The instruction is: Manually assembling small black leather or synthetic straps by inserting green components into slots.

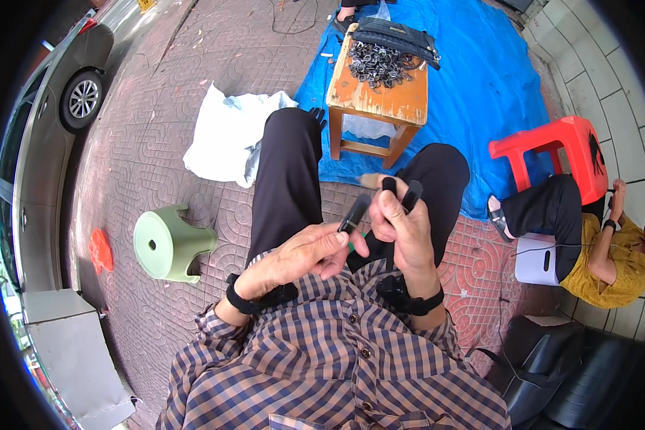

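Note:
My left hand (304, 254) is closed, with a small black strip-like piece (355, 213) pinched between thumb and fingers. Close beside it on the right, my right hand (406, 226) is also closed, holding a black flat piece (413, 195) that sticks up past the thumb. A tan, blurred tip shows above that fist; I cannot tell what it belongs to. Something green peeks out between the hands, mostly hidden. Beyond my knees stands a wooden stool (376, 104) bearing a heap of small black and silver metal pieces (380, 66) and a black pouch (398, 36).
A blue tarp (473, 64) lies under the wooden stool. White sacking (226, 136) and a green plastic stool (166, 244) are to my left, with a parked car (50, 136) farther out. At right, a person in yellow (609, 258) sits near a red plastic stool (552, 147).

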The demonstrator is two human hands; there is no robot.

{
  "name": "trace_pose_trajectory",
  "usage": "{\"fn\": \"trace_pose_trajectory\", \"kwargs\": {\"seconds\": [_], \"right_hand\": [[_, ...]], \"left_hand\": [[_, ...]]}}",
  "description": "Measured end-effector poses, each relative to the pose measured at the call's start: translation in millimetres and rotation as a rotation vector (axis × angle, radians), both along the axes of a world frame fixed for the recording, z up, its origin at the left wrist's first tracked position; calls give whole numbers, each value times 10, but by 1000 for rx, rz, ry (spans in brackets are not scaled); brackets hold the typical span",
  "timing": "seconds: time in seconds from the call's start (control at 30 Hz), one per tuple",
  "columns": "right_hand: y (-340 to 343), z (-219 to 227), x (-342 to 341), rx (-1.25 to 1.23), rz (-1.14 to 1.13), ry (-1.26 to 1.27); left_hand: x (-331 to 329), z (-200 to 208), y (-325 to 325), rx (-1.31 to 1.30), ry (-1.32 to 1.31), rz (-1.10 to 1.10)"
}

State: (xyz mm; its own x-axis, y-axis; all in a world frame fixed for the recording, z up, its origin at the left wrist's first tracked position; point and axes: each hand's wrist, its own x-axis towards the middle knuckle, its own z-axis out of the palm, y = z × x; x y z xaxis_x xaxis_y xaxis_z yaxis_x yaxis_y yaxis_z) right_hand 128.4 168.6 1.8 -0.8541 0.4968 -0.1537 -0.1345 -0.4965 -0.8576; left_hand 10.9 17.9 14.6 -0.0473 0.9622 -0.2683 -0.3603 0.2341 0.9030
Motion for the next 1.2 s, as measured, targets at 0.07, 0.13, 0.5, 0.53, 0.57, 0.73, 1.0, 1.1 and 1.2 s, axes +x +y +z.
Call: {"fn": "trace_pose_trajectory", "kwargs": {"seconds": [0.07, 0.13, 0.5, 0.53, 0.57, 0.73, 1.0, 1.1, 1.2], "right_hand": [[4, 2, 24, 155, 90, -54], [-51, 14, 5, 194, 25, -96], [-61, 3, 7, 469, -116, -178], [-65, 15, 11, 512, -182, -173], [-70, 127, 32, 460, -138, -184], [14, 194, 36, 672, -162, -122], [106, 321, 68, 441, 54, -76], [86, 267, 81, 359, 74, -62], [-15, 245, 54, 248, 72, -32]], "left_hand": [[-4, -58, -4, -6, -16, -122], [18, -81, 10, -49, -60, -103], [78, -3, 95, 217, 1045, 554], [53, 9, 97, 218, 1045, 534], [41, 30, 95, 221, 1050, 511], [-79, 175, 169, 300, 1123, 490], [-58, 249, 235, 364, 864, 444], [-41, 199, 194, 245, 584, 390], [16, 68, 234, 305, 273, 371]]}}
